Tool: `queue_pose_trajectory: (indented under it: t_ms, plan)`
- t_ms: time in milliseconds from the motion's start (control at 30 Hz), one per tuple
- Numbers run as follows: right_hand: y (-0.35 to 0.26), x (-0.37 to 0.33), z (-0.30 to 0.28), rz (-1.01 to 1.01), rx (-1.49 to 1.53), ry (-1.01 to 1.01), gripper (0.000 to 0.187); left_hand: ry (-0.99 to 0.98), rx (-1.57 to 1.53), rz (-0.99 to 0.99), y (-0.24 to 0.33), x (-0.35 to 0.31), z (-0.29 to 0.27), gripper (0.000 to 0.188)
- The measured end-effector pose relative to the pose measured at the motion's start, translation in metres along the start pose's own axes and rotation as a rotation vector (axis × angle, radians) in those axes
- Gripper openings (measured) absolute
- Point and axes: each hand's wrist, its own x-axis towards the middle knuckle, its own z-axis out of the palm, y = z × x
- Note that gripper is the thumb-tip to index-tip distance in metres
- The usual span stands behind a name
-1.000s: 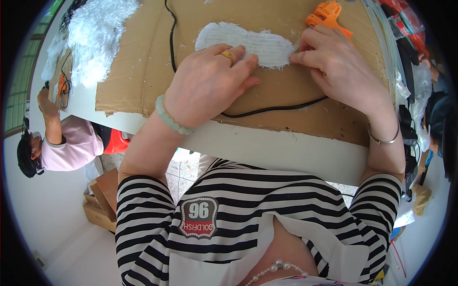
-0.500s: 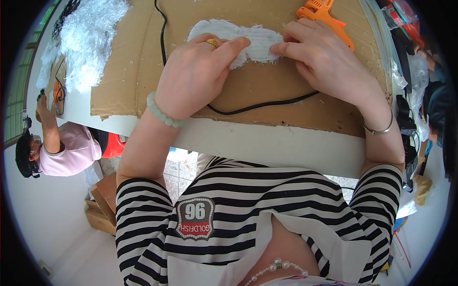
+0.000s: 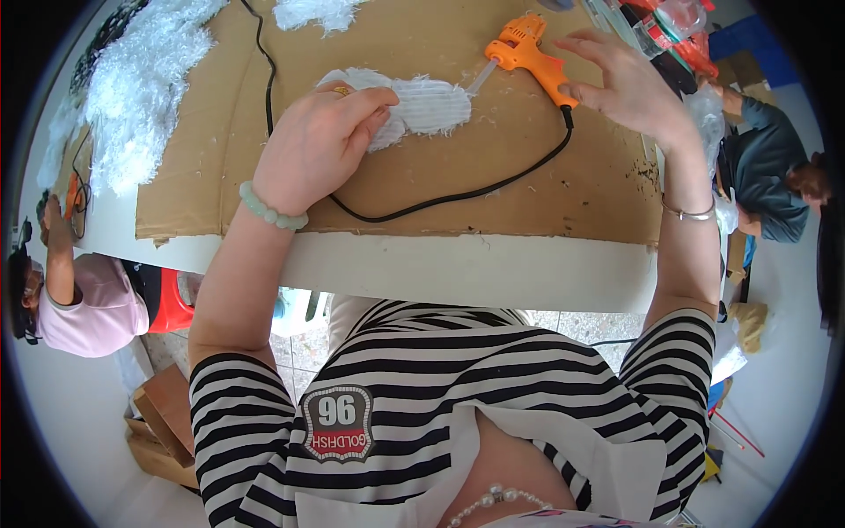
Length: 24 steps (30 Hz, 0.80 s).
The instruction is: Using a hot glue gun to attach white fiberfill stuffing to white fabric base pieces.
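Observation:
A white fuzzy fabric piece (image 3: pixel 431 106) with frayed edges lies on the cardboard (image 3: pixel 493 189). My left hand (image 3: pixel 330 132) is closed on its left part, thumb and fingers pressed together; the fingertips are partly hidden. An orange glue gun (image 3: pixel 526 60) rests right of the piece. From it a clear glue stick (image 3: pixel 482 77) reaches toward the fabric's right end. Beside the gun's handle, my right hand (image 3: pixel 623 92) is held with fingers spread and nothing in it.
A black cord (image 3: pixel 475 194) curves from the gun's handle across the cardboard. White shredded fibre (image 3: pixel 145 84) is heaped at the left, with another tuft (image 3: pixel 317 12) at the far edge. One person (image 3: pixel 92 295) sits at left, another (image 3: pixel 770 167) at right.
My right hand has let go of the fabric's right end and moved right, its fingers spreading near the glue gun. My left hand stays on the fabric. The whole view has shifted somewhat.

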Motion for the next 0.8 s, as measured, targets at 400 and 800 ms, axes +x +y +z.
queue_pose_trajectory:
  t_ms: [400,800]
  plan:
    - [-0.019,0.023,0.036,0.33,-0.123,-0.129,0.044,0.001,-0.024,-0.019,0.001,0.001,0.001,0.01]
    - [-0.01,-0.027,-0.017,0.238,1.068,0.265,0.042,-0.004,0.064,0.047,0.003,-0.005,0.001,0.009]
